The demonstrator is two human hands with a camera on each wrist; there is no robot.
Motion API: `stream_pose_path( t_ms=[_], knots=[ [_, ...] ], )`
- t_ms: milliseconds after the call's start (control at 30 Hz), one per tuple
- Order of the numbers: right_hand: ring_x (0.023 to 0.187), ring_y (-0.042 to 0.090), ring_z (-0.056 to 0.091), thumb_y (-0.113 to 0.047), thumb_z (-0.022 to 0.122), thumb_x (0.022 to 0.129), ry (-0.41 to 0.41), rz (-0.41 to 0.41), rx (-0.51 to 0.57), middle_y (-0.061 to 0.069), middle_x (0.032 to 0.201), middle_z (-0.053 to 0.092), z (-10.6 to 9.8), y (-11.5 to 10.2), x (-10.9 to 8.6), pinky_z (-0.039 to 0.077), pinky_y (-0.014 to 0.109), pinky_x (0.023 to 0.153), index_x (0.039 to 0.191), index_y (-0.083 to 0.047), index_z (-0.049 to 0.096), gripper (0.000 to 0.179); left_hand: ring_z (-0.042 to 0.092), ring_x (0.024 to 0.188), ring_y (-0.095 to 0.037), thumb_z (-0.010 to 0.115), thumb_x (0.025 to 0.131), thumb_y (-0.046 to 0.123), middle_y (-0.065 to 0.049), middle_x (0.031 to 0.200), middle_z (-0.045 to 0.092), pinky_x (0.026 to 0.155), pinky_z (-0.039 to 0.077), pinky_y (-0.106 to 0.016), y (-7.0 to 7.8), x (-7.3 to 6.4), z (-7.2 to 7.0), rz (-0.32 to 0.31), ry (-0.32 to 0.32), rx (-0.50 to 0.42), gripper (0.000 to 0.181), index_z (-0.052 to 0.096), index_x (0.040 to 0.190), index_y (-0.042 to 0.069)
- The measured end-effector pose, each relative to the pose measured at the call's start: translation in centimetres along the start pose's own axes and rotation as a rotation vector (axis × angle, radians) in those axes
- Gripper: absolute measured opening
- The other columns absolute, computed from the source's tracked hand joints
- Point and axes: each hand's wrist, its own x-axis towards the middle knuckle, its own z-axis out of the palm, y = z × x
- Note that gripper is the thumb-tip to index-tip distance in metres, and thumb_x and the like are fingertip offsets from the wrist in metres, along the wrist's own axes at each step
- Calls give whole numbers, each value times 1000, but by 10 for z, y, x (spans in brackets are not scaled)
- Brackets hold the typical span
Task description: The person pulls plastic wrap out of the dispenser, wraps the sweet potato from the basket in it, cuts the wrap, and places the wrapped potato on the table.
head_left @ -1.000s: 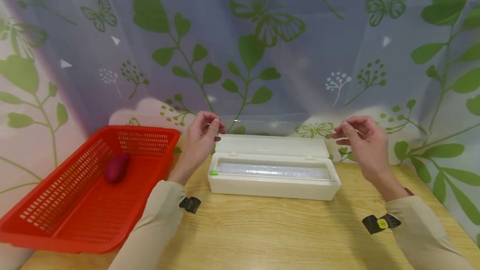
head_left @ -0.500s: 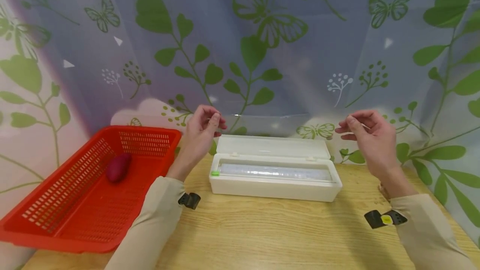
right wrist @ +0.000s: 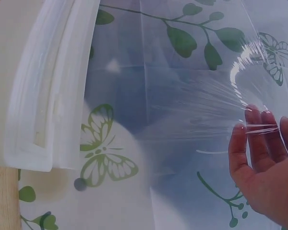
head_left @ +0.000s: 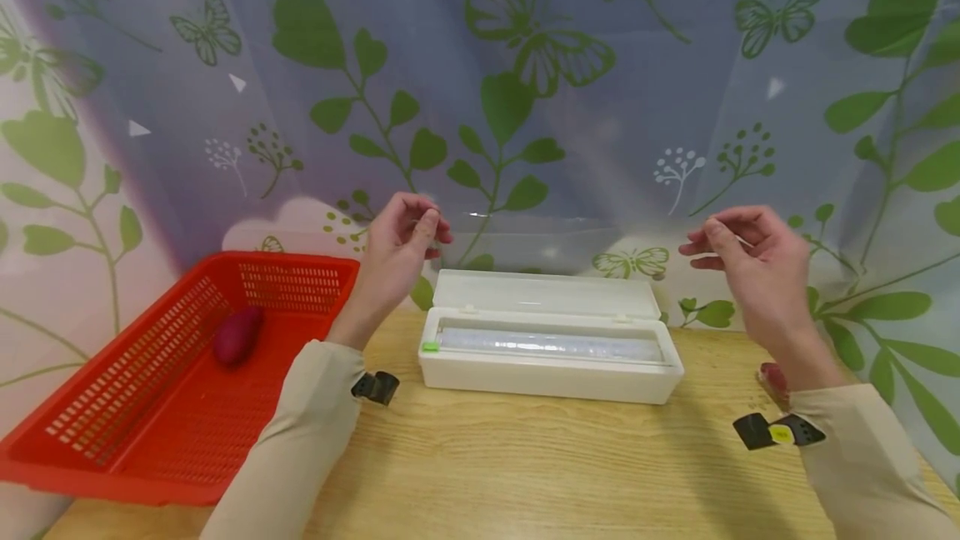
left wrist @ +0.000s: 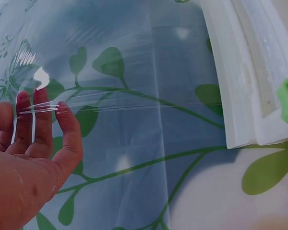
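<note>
A clear sheet of cling film [left wrist: 120,104] stretches between my two hands above the box, pulled into fine creases at each grip. My left hand [head_left: 396,250] pinches its left corner between thumb and fingers; my right hand [head_left: 767,267] pinches the right corner. In both wrist views the film runs from the fingers back toward the box. The white cling film dispenser box [head_left: 551,382] lies on the table below the hands, its lid [head_left: 543,293] tipped back. Inside shows the film roll [head_left: 555,345], and a green slider [head_left: 431,347] sits at the left end.
A red plastic basket [head_left: 172,486] stands at the left, holding a purple, sweet-potato-like root [head_left: 237,335]. Beside the right wrist a small reddish thing [head_left: 773,377] lies partly hidden. A leaf-and-butterfly printed curtain [head_left: 600,140] hangs behind the wooden table [head_left: 540,465].
Both hands have risen, drawing the film higher, and the right hand has moved further right. The reddish thing beside the right wrist has come into view. The box and basket stay put.
</note>
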Motion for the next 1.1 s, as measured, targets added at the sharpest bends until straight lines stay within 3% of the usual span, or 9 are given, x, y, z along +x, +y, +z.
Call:
stream_pose_path(
  t_ms=[533,700,1000,1100],
  knots=[
    [77,12,76,-2,64,98,5,-53,72,3,89,77,2,-17,5,61,22,70,105,0,63,8,67,90,-15,52,107,13,-20,107,65,80,61,-34,15,9,-3,41,-2,-1,14,53,116,3],
    [76,14,76,0,65,97,1,-68,110,5,87,77,3,-21,7,62,23,69,104,3,62,9,67,91,-16,52,107,14,-13,105,66,81,61,-38,20,10,-5,48,0,-3,13,53,116,5],
    [76,16,76,1,65,96,-7,-99,147,8,87,77,4,-29,10,62,26,68,102,4,63,7,68,90,-15,53,107,13,-6,103,67,79,60,-30,28,10,-7,73,10,20,15,54,118,3],
    [77,17,76,2,64,96,-11,-97,146,8,88,77,4,-32,8,62,25,69,103,4,63,8,68,90,-15,53,107,13,-11,104,67,79,60,-29,29,9,-8,68,14,20,15,54,118,4]
  ],
)
